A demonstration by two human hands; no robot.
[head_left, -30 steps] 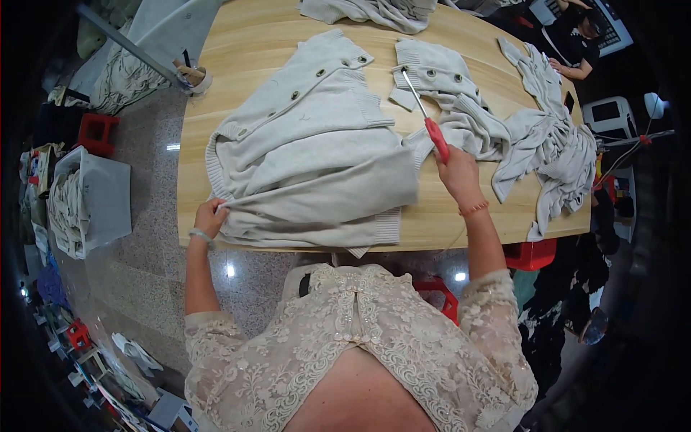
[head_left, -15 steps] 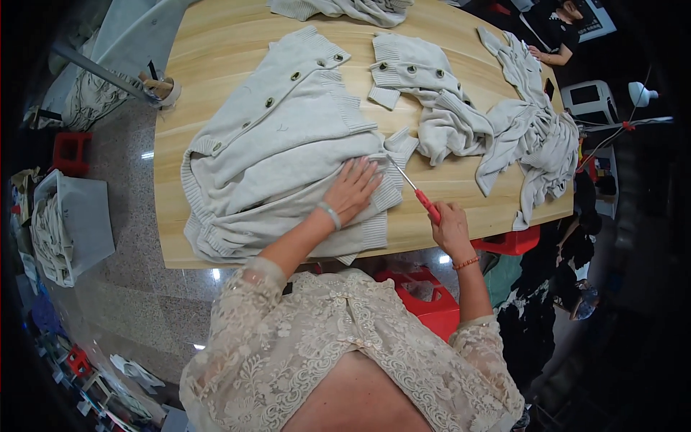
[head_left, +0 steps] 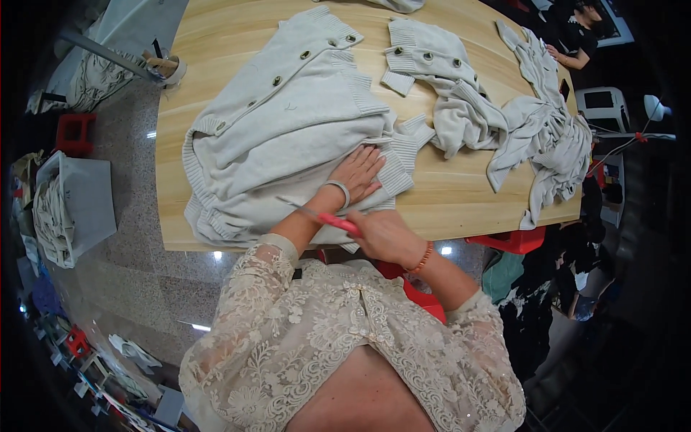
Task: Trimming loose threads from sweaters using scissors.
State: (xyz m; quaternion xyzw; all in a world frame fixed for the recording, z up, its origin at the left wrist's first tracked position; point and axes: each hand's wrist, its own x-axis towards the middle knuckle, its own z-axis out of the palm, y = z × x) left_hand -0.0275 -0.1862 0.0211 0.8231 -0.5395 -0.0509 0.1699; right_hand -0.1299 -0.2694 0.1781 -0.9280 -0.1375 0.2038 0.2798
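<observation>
A cream knitted cardigan [head_left: 288, 129] with dark buttons lies folded on the wooden table [head_left: 461, 198]. My left hand [head_left: 358, 173] lies flat and open on its lower right part, near the ribbed cuff. My right hand [head_left: 385, 236] is closed around red-handled scissors [head_left: 324, 216] at the table's near edge. Their blades point left, over the cardigan's bottom hem.
Cut cream knit pieces [head_left: 439, 72] and a crumpled heap of them [head_left: 547, 137] lie on the table's right side. A grey bin [head_left: 75, 205] with cloth stands on the floor at left. Red stools [head_left: 515, 241] sit under the table edge. Another person [head_left: 576, 36] is at far right.
My left hand moved from the cardigan's left hem to its right part and lies flat there. My right hand brought the scissors down from the table's middle to the near edge.
</observation>
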